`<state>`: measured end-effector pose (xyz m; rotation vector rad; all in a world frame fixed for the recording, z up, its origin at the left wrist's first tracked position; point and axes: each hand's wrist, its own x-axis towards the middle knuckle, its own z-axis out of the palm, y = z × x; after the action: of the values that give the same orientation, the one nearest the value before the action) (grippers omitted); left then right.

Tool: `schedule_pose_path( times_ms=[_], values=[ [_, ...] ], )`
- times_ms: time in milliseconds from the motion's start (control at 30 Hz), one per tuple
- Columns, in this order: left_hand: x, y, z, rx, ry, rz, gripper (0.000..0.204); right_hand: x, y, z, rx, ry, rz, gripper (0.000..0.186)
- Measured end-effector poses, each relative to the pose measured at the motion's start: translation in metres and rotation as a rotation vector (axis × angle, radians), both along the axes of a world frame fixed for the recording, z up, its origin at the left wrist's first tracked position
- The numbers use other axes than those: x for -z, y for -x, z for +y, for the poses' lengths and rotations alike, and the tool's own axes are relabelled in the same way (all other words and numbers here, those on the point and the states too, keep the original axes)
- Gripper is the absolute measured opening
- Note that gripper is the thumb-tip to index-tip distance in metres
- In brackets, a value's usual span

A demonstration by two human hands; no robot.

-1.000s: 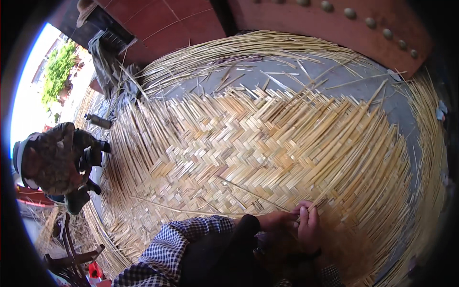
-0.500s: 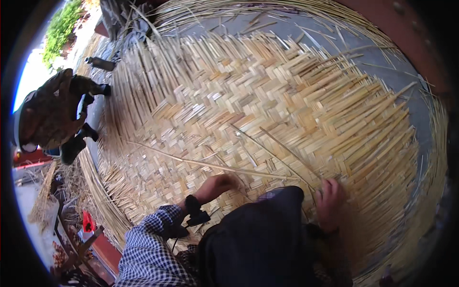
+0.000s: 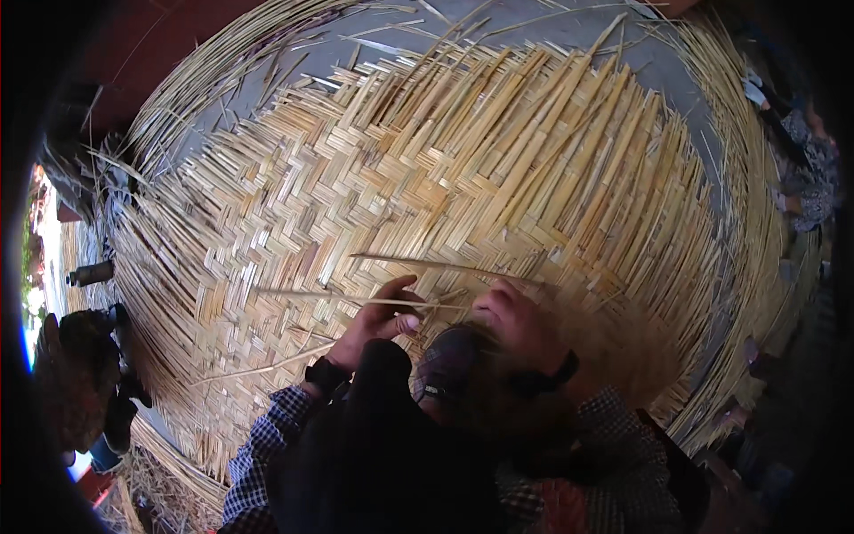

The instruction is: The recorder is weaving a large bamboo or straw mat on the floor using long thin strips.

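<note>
My left hand (image 3: 363, 327) holds thumb and fingers spread about a pale reed strip (image 3: 311, 295) over the woven mat (image 3: 356, 182); my curled right hand (image 3: 527, 327), blurred, may be pinching its end. Leftward lies a dark bottle (image 3: 90, 273), contents hidden.

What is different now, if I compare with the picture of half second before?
The left hand and right hand have come closer together; a pale strip now crosses the left one toward the right. The camera view has shifted too. Unchanged: woven mat spread out, dark bottle beside it.
</note>
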<state>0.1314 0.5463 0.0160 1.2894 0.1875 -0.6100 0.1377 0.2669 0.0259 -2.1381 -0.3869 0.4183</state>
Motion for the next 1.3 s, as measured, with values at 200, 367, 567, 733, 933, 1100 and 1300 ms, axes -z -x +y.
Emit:
schedule_pose_path(
  times_ms=[200, 367, 567, 733, 933, 1100, 1300],
  values=[
    [0.01, -0.036, -0.014, -0.228, -0.185, 0.031, 0.02, 0.001, 0.029, 0.014, 0.343, 0.065, -0.149, 0.015],
    [0.025, -0.032, -0.01, -0.122, -0.207, 0.325, 0.019, 0.009, 0.049, 0.02, 0.289, 0.212, -0.268, 0.006],
    [0.012, -0.064, -0.029, -0.023, -0.095, 0.369, 0.023, 0.013, 0.037, 0.008, 0.325, 0.036, -0.027, 0.009],
    [-0.02, -0.11, -0.03, 0.097, -0.164, 0.127, 0.019, -0.009, 0.005, 0.014, 0.468, -0.17, 0.012, 0.013],
    [-0.038, -0.172, -0.02, 0.44, -0.131, -0.267, 0.017, -0.013, -0.036, 0.037, 0.361, -0.386, 0.423, 0.011],
    [0.001, -0.293, -0.008, 0.49, -0.818, -0.869, 0.019, 0.006, -0.047, 0.032, 0.544, -0.65, 0.341, 0.005],
    [0.04, -0.356, -0.034, 0.473, -0.942, -0.64, 0.029, 0.018, -0.057, 0.018, 0.515, -0.522, 0.392, 0.004]
  ],
)
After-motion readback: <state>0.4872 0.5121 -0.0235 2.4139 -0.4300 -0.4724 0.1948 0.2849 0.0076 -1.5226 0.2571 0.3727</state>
